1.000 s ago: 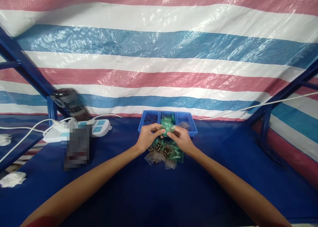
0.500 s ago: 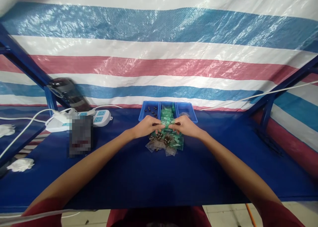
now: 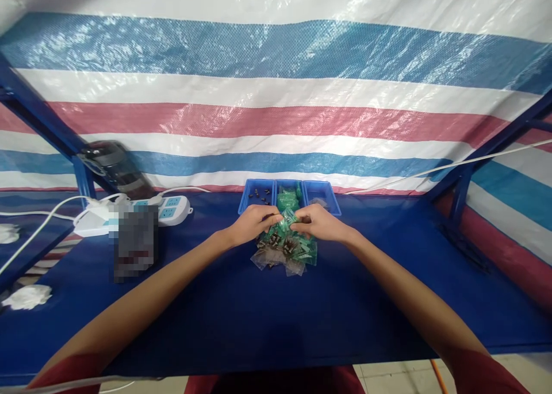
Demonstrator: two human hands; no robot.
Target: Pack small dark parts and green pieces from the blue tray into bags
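Note:
Between my two hands is a small clear plastic bag with green print (image 3: 287,215). My left hand (image 3: 255,222) pinches its left side and my right hand (image 3: 318,221) its right side, both closed. Under and in front of them lies a pile of similar small bags (image 3: 307,250), mixed with small dark metal fittings (image 3: 290,244). Just behind the hands stand three blue bins: the left bin (image 3: 242,201) has a few dark fittings, the middle bin (image 3: 303,194) green-printed bags, the right bin (image 3: 332,195) some clear plastic pieces.
On the left are a white power strip (image 3: 176,210) with cables, a blurred-out dark object (image 3: 135,241), a dark bottle (image 3: 116,167) and crumpled white tissue (image 3: 28,297). Blue frame posts (image 3: 462,195) stand at both sides before a striped plastic sheet (image 3: 276,118).
The bag between my hands was stretched flat and now looks crumpled and tilted. My fingers have shifted slightly on it. The whole view has moved a little.

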